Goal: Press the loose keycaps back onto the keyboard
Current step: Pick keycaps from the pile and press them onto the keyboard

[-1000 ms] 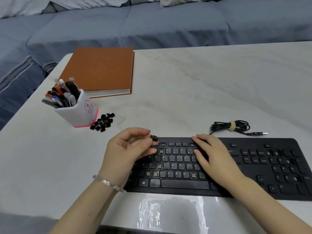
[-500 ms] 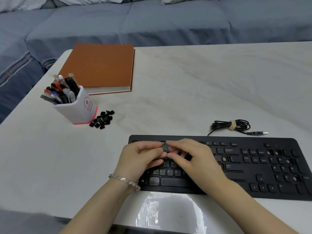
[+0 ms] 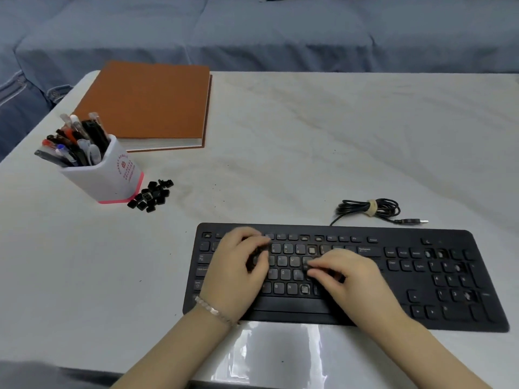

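Where both pinched, right hand [image 3: 348,279] holds keycap [image 3: 306,267]

You get a single view, worn on your head. It faces forward and down across the worktop [image 3: 309,150], close above the keyboard [image 3: 407,276].

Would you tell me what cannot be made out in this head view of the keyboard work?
Head view:
1. Whether the right hand holds anything: its curled fingers hide it.
2. Sockets of the keyboard under the left hand: covered by it.
3. Legends on the loose keycaps: too small, blurred.
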Demonstrator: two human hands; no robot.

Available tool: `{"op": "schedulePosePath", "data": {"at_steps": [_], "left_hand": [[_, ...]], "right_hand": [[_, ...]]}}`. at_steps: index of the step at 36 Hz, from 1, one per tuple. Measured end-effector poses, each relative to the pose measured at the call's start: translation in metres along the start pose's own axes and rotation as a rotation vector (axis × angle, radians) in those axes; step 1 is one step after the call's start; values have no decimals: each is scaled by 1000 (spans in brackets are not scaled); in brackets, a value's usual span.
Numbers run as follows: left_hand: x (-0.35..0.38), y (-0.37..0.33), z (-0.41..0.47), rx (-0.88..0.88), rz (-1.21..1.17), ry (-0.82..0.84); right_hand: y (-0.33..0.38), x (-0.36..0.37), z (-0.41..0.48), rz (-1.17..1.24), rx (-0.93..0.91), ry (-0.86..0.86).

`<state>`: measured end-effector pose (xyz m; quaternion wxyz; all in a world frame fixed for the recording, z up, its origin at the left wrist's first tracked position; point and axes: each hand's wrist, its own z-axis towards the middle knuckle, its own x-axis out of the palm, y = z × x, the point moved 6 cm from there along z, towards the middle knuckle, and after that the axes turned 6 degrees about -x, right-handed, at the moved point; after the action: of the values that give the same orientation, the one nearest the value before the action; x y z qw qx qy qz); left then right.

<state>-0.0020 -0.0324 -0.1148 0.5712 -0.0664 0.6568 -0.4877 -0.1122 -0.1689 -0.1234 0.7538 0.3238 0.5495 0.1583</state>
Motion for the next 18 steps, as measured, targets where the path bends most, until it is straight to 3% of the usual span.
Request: {"op": "schedulePosePath", "data": {"at_steps": [3,7,11,18], "left_hand": [[14,7,1,72,264,-4],[30,23,0,-25,481,104],[32,26,0,-42,529,125],[30,24,0,-42,558,111]], "right_hand": [[-16,-16,5,-20,75,-59],[-27,-30,18,-44,125,-114],[-31,-33,35,-79,150,-95],[-32,-20,47,-140,191,106]]}}
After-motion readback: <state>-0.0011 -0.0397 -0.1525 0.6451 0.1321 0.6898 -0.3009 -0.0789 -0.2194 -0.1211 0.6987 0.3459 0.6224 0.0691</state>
